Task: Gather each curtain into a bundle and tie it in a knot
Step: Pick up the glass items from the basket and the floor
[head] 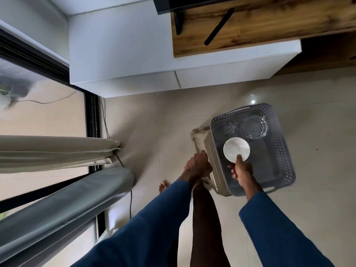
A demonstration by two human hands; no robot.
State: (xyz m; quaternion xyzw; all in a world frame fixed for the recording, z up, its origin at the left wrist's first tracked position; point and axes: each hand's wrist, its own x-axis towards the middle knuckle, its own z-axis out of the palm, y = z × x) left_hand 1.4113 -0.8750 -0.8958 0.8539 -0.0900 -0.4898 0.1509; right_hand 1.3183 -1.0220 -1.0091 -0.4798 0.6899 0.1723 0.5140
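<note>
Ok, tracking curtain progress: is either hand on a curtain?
No: the right hand holds a white bowl over the basket; the left hand is at the stool, off the curtains.

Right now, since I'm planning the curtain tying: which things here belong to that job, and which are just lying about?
Job: beige curtain, grey curtain.
Just about: white bowl held by the right hand, grey basket, glass dish, white cabinet.

Cream curtain (54,149), grey curtain (63,207), white bowl (236,148), grey perforated basket (284,149), blue sleeves (154,218), brown wood-grain shelf (250,29).
</note>
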